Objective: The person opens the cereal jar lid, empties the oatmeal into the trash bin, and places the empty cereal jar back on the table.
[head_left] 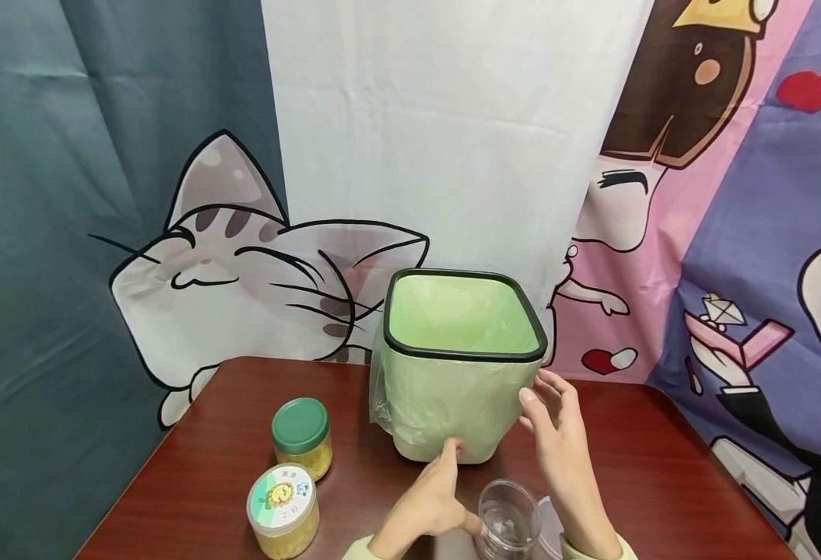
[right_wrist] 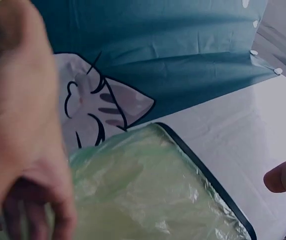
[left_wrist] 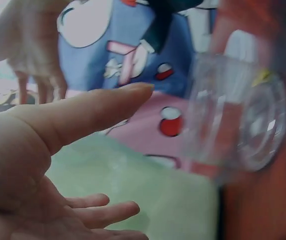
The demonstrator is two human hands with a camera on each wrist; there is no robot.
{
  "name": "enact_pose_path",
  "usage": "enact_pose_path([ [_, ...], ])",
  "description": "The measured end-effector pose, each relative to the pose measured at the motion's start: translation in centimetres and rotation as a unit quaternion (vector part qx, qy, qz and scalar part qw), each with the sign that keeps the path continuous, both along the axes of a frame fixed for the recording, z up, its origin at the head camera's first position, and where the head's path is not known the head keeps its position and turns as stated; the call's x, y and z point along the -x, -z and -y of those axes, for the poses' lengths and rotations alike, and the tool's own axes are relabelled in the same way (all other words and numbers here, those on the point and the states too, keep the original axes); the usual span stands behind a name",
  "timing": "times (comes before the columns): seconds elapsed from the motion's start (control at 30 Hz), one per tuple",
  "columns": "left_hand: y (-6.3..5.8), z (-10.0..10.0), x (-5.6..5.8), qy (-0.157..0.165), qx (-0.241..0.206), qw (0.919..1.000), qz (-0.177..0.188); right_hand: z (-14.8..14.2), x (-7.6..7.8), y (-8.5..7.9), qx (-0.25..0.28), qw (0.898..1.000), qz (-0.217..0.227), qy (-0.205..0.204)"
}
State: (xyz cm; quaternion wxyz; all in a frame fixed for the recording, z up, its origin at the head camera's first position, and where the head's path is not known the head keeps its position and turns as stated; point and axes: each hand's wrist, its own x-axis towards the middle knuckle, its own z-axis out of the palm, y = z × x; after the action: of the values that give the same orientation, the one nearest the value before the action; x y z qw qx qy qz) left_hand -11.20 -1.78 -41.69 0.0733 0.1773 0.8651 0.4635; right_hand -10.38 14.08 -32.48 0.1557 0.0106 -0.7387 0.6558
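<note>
A pale green trash bin [head_left: 452,404] with a black rim stands on the table, lined with a clear plastic bag [right_wrist: 147,185]. Low at its front is my left hand [head_left: 427,498], fingers spread and fairly straight; contact with the bin cannot be made out. Close to this hand stands a clear plastic jar [head_left: 508,521], also visible in the left wrist view as a see-through jar [left_wrist: 232,110]. My right hand [head_left: 564,439] is beside the bin's right side, fingers loosely bent around no object. Whether its fingertips touch the bag is unclear.
At the left are a jar with a green lid [head_left: 301,435] and a jar with a printed white lid [head_left: 282,509], both with yellowish contents. A pale round lid [head_left: 552,529] lies beside the clear jar. Printed curtains [head_left: 452,140] hang behind the red-brown table [head_left: 186,482].
</note>
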Motion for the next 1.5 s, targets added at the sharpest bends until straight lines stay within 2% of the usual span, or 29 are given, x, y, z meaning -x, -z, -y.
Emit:
enact_pose_path([
  [0.17,-1.5,1.5,0.5,-0.01,-0.047,0.9988,-0.011,0.6,-0.3,0.1,-0.002,1.0,-0.005,-0.018],
  [0.27,-2.3,2.4,0.6,-0.003,-0.053,0.9986,-0.001,1.0,-0.3,0.2,-0.007,0.999,-0.01,-0.032],
  [0.4,-3.2,3.7,0.6,0.003,-0.032,0.9995,0.006,1.5,-0.5,0.3,-0.008,0.999,-0.015,-0.043],
  [0.57,-4.6,5.5,0.4,0.018,-0.017,0.9996,-0.013,2.2,-1.0,0.5,-0.007,0.998,-0.032,-0.061],
  [0.67,-5.5,6.8,0.0,0.001,0.016,0.9994,-0.032,2.6,-1.2,0.8,-0.007,0.996,-0.042,-0.074],
  [0.73,-6.1,7.7,-0.2,-0.029,0.049,0.9973,-0.047,2.8,-1.4,0.9,-0.008,0.996,-0.046,-0.079],
  [0.93,-7.3,9.4,-1.0,-0.134,0.113,0.9829,-0.056,3.6,-1.8,1.4,-0.011,0.994,-0.047,-0.098],
  [1.07,-7.9,10.1,-1.5,-0.201,0.163,0.9657,-0.026,4.6,-1.8,1.8,-0.005,0.992,-0.048,-0.113],
  [1.13,-7.9,10.6,-1.8,-0.216,0.193,0.957,0.007,5.1,-1.9,2.1,-0.006,0.992,-0.054,-0.114],
  [1.3,-7.6,12.2,-2.1,-0.22,0.245,0.9415,0.072,6.4,-2.3,3.0,-0.036,0.993,-0.044,-0.107],
  [1.5,-6.8,13.5,-1.7,-0.26,0.24,0.9269,0.127,7.0,-2.6,3.4,-0.095,0.99,-0.018,-0.106],
])
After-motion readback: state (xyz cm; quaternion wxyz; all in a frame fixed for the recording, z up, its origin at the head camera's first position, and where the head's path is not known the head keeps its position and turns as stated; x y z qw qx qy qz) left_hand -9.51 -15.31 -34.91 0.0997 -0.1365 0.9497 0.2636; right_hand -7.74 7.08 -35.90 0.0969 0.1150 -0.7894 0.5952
